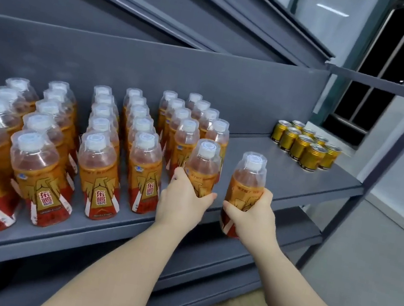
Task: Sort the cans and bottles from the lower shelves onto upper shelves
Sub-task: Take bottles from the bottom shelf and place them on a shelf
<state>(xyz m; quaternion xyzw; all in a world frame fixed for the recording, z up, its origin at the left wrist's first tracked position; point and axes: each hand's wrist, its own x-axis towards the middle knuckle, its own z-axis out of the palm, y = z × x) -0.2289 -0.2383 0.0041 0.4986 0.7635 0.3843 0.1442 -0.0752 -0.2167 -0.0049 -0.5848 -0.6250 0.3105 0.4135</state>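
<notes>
While hands (181, 203) (251, 217) grip bottles (203, 163) (246, 185), labels (101, 196) read 东鹏.

place: shop-style stockroom | evidence: grey metal shelving (261, 160); rows of identical drink bottles (102, 162); grouped gold cans (304, 148)

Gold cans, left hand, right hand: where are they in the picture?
gold cans (302, 146): head view, side of a middle can.
left hand (181, 200): head view, back of the hand.
right hand (252, 215): head view, back of the hand.
</notes>
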